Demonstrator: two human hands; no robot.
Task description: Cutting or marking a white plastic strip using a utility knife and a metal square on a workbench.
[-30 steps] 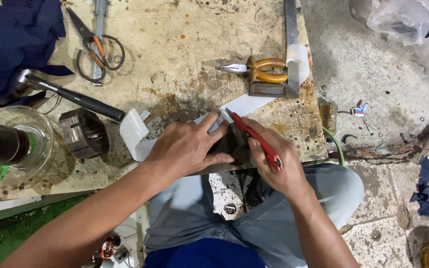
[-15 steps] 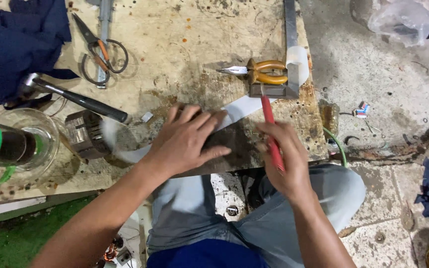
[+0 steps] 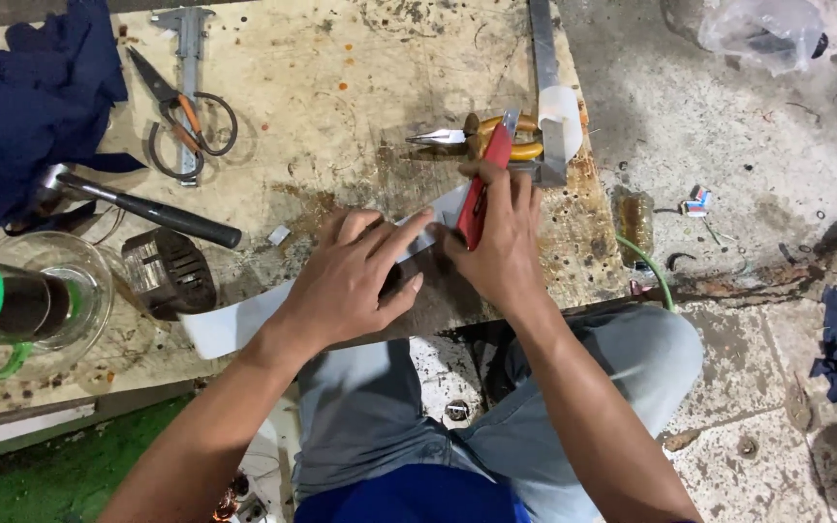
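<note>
A long white strip of sheet material (image 3: 234,324) lies across the worn wooden board (image 3: 341,97), running from lower left up toward the right. My left hand (image 3: 346,276) presses flat on the strip's middle, fingers spread. My right hand (image 3: 501,237) grips a red-handled cutter knife (image 3: 481,184), its tip pointing away from me, resting on the strip just right of my left fingers. Part of the strip is hidden under both hands.
Yellow-handled pliers (image 3: 481,136) and a metal bar with a white strip end (image 3: 556,121) lie beyond the knife. Scissors (image 3: 181,116), a caliper, a hammer (image 3: 142,208), a dark ribbed motor core (image 3: 169,271), a glass jar (image 3: 46,300) and blue cloth (image 3: 21,97) sit left. Concrete floor lies right.
My right hand has pushed the red knife away from me along the strip, from near my left wrist to up by the pliers. My left hand stays pressed on the strip.
</note>
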